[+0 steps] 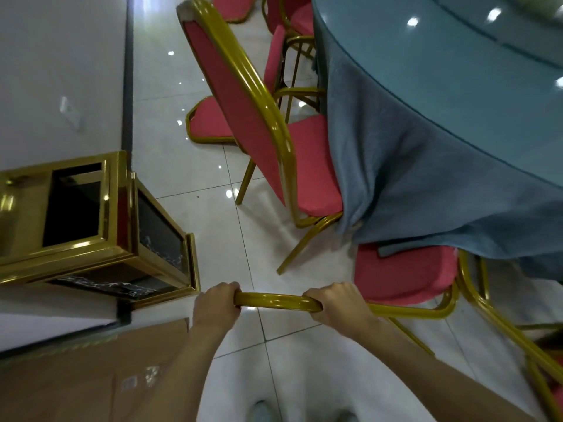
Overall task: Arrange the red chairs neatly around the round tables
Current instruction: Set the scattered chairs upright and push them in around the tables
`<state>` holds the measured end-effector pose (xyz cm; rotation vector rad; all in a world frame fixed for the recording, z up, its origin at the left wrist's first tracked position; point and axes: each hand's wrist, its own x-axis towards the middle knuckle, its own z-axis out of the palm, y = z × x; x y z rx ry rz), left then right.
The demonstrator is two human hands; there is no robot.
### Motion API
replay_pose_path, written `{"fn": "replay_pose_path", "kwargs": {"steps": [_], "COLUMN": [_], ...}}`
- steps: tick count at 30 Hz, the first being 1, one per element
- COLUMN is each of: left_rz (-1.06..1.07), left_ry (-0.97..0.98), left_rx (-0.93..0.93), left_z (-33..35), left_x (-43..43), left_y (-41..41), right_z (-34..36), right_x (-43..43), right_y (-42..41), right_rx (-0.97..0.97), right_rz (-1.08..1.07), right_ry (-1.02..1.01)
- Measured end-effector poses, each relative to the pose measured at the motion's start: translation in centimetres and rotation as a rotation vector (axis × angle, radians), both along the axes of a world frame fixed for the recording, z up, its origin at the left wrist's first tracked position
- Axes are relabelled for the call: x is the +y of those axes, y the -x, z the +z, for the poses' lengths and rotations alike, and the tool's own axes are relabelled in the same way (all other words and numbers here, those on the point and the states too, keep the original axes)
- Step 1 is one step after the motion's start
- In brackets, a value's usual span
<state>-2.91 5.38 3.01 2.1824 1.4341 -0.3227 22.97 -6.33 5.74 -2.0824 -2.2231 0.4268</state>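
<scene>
- Your left hand [216, 306] and right hand [338, 306] each curl tightly around the gold top rail of a red chair [405, 275], one at either end of its curve.
- That chair's seat lies just ahead of you, with its far edge tucked under the hanging blue tablecloth [411, 166] of the round table [457, 71].
- A second red chair [243, 111] stands to its left, its seat touching the cloth.
- A gold-framed bin [118, 208] and a cardboard box [76, 376] sit on your left.

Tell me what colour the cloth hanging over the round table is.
The tablecloth is plain teal blue, seen best in the head view.
</scene>
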Motion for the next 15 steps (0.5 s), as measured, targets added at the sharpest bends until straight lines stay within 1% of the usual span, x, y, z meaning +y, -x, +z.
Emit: {"fn": "replay_pose_path", "kwargs": {"steps": [2,6,9,12,15], "left_rz": [-0.094,-0.277,-0.309,-0.302,-0.295], "left_ry": [-0.036,0.019,0.046,0.034,0.029], "left_rx": [0.048,0.158,0.133,0.066,0.001], "left_z": [2.1,6.0,7.6,9.7,11.7], "left_x": [0.4,-0.4,-1.0,-1.5,-1.8], "left_y": [0.0,-0.9,-1.3,-1.5,-1.8], "right_z": [1.8,4.2,6.0,8.3,10.6], "right_x": [-1.0,-3.1,-4.3,-5.3,-6.0], "right_y": [-0.2,-0.4,-1.1,-1.8,-2.7], "right_rx": [-0.012,-0.018,-0.033,-0.057,-0.030], "right_rz": [-0.006,-0.055,-0.102,-0.111,-0.128], "right_ry": [-0.025,-0.019,-0.039,-0.046,-0.050]}}
